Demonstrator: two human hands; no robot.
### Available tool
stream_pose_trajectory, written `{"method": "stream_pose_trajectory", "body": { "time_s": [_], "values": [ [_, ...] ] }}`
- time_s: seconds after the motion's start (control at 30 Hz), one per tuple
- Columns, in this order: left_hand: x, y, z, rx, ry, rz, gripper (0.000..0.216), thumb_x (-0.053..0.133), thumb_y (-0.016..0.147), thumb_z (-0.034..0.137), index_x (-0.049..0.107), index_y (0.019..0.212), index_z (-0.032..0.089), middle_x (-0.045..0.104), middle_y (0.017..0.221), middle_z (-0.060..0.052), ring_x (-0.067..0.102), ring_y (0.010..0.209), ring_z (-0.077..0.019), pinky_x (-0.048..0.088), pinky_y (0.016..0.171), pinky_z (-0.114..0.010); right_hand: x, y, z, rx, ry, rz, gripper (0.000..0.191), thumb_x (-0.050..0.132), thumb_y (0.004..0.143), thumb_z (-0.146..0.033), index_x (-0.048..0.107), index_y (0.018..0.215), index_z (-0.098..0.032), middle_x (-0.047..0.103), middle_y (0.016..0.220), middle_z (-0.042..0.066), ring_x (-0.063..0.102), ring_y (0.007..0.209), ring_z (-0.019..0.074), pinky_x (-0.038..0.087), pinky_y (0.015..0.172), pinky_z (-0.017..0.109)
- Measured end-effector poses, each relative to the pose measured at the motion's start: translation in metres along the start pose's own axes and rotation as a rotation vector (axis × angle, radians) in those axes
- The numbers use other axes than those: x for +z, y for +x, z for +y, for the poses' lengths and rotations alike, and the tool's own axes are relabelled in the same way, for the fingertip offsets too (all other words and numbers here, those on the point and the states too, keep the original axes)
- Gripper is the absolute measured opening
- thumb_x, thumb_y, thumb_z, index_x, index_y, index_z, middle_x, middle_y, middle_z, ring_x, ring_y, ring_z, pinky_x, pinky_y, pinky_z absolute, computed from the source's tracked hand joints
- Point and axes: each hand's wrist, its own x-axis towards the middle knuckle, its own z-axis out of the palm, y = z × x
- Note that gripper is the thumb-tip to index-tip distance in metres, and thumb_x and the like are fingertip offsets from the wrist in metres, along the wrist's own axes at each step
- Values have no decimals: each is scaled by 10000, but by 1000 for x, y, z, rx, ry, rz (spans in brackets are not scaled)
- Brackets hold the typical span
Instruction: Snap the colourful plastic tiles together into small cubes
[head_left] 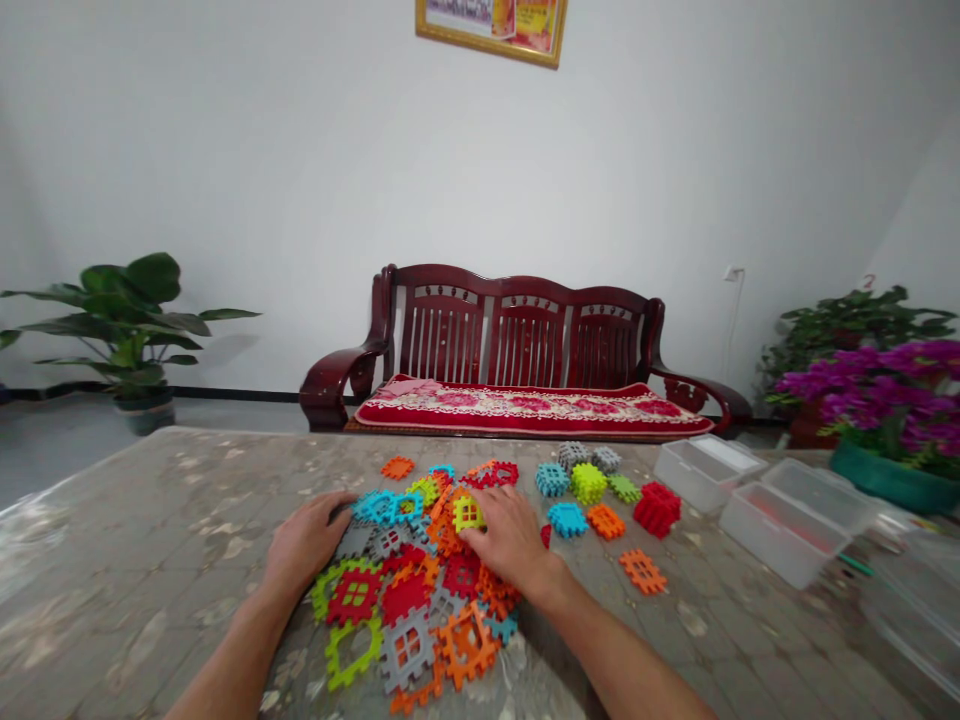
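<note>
A heap of plastic interlocking tiles with toothed edges (405, 595), in red, orange, grey, blue and yellow-green, lies on the table in front of me. My right hand (514, 535) reaches over the heap's right side, thumb and fingers closed on a yellow-green window tile (466, 513). At the heap's left edge rests my left hand (309, 535), thumb and forefinger apart, beside blue tiles (386, 507) and a grey one; its other fingers are partly hidden.
Sorted stacks stand right of the heap: blue (552, 480), yellow-green (589, 483), grey (573, 456) and red (657, 510). A loose orange tile (643, 571) lies nearer. Clear plastic boxes (784, 530) and a purple-flowered pot (892, 475) are further right. Behind is a wooden bench (525, 330).
</note>
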Motion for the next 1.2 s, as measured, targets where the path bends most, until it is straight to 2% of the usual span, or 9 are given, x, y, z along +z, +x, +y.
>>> {"method": "stream_pose_trajectory", "body": {
  "time_s": [0.1,0.23,0.37,0.47,0.6,0.77,0.9,1.03,1.2],
  "values": [
    [1,1,-1,-2,13,-14,421,409,904,382,733,1159,301,729,1270,-16,664,1167,-243,490,1008,-345,-17,-3,29,43,65,70,456,693,826,-353,664,1265,-234,716,1221,75,612,1128,261,442,1002,370],
    [0,0,0,11,23,-24,434,389,910,379,733,1157,288,733,1258,-26,664,1165,-246,488,1013,-351,-56,-8,101,233,18,125,507,684,825,-333,646,1312,-197,700,1270,104,621,1167,273,437,1033,392],
    [0,1,0,-7,7,-26,429,400,907,396,733,1159,293,724,1279,-22,659,1176,-243,496,1003,-342,-89,-12,167,295,-131,81,513,642,849,-323,630,1339,-170,692,1281,120,613,1190,276,428,1032,381],
    [2,2,-2,3,-5,-21,427,408,904,405,735,1150,286,727,1275,-24,658,1177,-251,492,1016,-351,-99,-12,190,286,-201,-1,546,638,848,-326,601,1372,-175,687,1291,115,606,1193,275,415,1033,363],
    [3,3,-5,8,-4,-22,457,391,901,414,733,1163,261,723,1280,-44,661,1175,-271,498,1019,-379,-96,-11,199,288,-213,-50,594,632,845,-304,544,1418,-178,666,1322,117,586,1221,272,395,1039,355],
    [5,5,-7,21,-11,-8,447,402,889,403,742,1142,261,737,1251,-43,672,1154,-272,505,1013,-380,-89,-9,203,268,-219,-48,667,646,833,-287,480,1470,-178,645,1355,129,589,1221,287,394,1043,382],
    [5,5,-8,21,-5,-2,453,396,896,413,740,1149,262,736,1251,-47,675,1142,-276,505,1010,-384,-86,-11,199,285,-253,-31,642,619,847,-270,479,1469,-187,632,1378,124,584,1238,276,395,1048,370],
    [5,4,-8,21,4,-21,458,390,900,414,734,1158,254,731,1258,-55,667,1157,-280,505,1001,-386,-85,-13,181,401,-372,-5,601,563,899,-403,502,1446,-162,690,1249,184,621,1164,337,422,993,443],
    [5,4,-7,24,-3,-3,437,403,897,401,737,1143,263,735,1252,-42,670,1154,-265,508,994,-359,-83,-7,163,482,-444,-28,666,566,876,-537,524,1412,-144,720,1153,214,612,1174,385,394,997,509]
  ]
}}
